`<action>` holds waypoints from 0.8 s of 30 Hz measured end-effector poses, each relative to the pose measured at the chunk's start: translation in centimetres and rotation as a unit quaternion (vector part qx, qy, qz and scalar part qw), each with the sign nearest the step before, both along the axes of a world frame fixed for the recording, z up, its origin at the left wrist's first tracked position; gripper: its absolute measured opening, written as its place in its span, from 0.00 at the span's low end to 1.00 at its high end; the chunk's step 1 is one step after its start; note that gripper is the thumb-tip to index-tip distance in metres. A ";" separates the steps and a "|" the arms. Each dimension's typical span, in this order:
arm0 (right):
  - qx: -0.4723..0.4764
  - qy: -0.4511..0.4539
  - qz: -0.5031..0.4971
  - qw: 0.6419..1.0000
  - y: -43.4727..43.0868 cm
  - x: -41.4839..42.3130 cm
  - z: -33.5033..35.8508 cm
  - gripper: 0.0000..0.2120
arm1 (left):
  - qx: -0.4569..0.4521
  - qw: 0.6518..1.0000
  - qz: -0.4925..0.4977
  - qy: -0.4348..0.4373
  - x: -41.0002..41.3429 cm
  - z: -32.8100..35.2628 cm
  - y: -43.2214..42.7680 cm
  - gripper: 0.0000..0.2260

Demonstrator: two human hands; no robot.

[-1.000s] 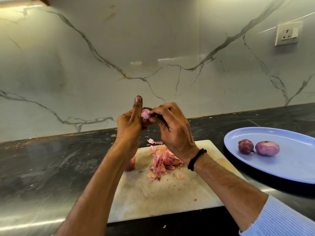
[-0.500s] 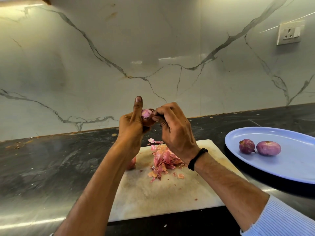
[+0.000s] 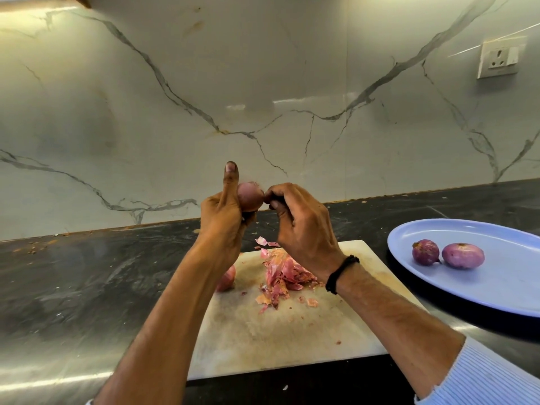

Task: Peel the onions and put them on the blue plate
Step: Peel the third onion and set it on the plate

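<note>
My left hand [image 3: 225, 220] holds a small reddish onion [image 3: 248, 197] up above the cutting board [image 3: 277, 340], fingers curled round it and thumb pointing straight up. The fingertips of my right hand [image 3: 301, 226] are curled and pinch at the onion's right side. What they pinch is hidden by the fingers. Two peeled purple onions [image 3: 425, 251] [image 3: 463, 255] lie side by side on the blue plate [image 3: 467, 287] at the right. Another onion [image 3: 228, 280] rests on the board, partly hidden behind my left forearm.
A heap of pink onion skins [image 3: 283, 273] lies on the board under my right wrist, with loose flakes around it. The board sits on a dark counter [image 3: 73, 273] against a marble wall. A wall socket [image 3: 499, 58] is at the upper right.
The onion has turned in my left hand and shows more of its rounded side. My right fingertips have shifted to its right edge. Both hands stay at about the same height.
</note>
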State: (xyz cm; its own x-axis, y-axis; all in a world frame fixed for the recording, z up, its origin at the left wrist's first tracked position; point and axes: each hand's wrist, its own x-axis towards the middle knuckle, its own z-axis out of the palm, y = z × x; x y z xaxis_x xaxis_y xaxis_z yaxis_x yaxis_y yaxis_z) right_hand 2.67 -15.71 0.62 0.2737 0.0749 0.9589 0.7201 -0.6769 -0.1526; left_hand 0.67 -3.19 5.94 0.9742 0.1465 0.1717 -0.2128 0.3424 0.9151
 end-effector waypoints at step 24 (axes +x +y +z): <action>-0.036 -0.015 0.033 0.999 -0.1 0.5 0.0 0.21 | 0.031 0.997 -0.063 0.032 0.9 -0.6 0.5 0.29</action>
